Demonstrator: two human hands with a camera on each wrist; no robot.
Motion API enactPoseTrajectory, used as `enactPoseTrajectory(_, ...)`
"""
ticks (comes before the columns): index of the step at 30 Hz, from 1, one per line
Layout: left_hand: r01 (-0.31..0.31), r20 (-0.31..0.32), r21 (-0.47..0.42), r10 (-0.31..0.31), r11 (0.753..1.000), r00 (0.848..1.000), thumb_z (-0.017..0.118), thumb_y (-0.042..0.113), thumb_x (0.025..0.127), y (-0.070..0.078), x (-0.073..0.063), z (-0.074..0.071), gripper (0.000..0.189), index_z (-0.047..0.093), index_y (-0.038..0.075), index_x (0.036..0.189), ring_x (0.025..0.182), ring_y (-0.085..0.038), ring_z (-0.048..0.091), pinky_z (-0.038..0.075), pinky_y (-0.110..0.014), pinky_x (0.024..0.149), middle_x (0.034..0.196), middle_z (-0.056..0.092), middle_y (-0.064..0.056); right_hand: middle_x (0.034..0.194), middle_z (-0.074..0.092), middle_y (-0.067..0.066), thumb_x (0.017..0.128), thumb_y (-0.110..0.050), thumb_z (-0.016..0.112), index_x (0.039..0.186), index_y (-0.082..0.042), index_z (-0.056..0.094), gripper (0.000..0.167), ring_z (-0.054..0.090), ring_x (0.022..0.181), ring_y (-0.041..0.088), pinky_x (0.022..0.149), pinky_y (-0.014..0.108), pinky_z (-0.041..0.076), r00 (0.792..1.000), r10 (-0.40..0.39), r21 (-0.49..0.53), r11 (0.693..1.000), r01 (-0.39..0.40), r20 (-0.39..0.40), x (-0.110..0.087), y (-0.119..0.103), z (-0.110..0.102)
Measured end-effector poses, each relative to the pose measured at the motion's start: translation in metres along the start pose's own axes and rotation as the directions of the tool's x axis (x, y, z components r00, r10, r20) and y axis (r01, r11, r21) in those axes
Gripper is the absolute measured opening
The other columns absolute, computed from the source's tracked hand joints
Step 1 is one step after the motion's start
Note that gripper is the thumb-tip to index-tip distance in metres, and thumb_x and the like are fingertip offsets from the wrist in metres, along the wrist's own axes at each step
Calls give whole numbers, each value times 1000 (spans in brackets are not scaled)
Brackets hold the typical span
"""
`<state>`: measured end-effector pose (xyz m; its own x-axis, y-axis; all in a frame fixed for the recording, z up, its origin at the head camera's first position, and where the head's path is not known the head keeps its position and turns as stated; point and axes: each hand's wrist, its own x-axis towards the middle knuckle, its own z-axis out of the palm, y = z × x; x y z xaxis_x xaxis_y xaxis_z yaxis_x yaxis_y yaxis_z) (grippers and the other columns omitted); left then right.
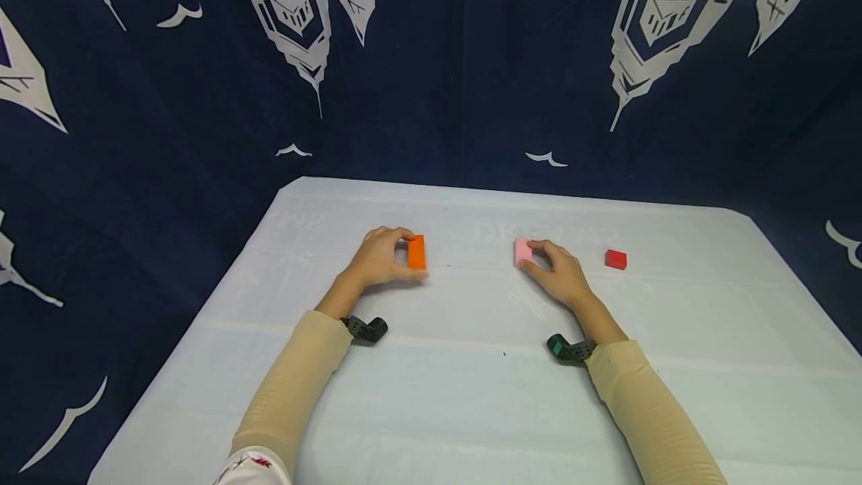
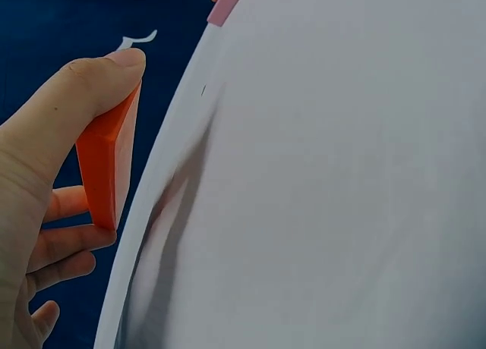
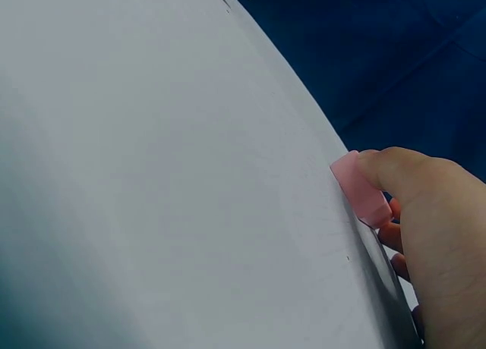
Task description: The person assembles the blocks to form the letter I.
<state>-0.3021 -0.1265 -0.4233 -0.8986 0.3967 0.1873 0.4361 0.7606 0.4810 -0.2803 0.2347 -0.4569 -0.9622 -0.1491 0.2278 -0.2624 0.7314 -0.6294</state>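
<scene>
An orange block [image 1: 417, 252] is pinched between the thumb and fingers of my left hand [image 1: 381, 257], left of the table's middle. In the left wrist view the orange block [image 2: 106, 159] appears held off the white surface, with a shadow beside it. My right hand [image 1: 560, 272] pinches a smaller pink block [image 1: 522, 252] by its ends. The right wrist view shows the pink block [image 3: 361, 190] close to the tabletop; whether it touches is hard to tell. Just right of my right hand a red block [image 1: 616, 259] lies on the table, touched by neither hand.
The white-covered table [image 1: 444, 395] has its far edge just beyond the blocks. Behind it hangs a dark blue cloth [image 1: 417, 118] with white building and bird prints. A black wrist strap device sits on each wrist.
</scene>
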Motion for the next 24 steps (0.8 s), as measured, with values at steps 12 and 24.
enactPoseTrajectory(12,-35,7,-10,35,999,999,83,60,63,13,5,10,82,60,13,127,118,-21,49,26,-42,109,123,63,0,140,51,20,94,-39,64,134,-1,53,57,42,132,38,109,53,29,1000,8,-1,1000,-8,9,0,0,0)
enactPoseTrajectory(24,-68,22,10,67,998,997,83,59,63,23,5,16,82,60,13,127,116,-22,50,28,-39,108,122,63,1,140,50,21,94,-39,63,135,-2,52,56,42,132,38,109,53,29,1000,13,-12,1000,-13,9,0,0,1)
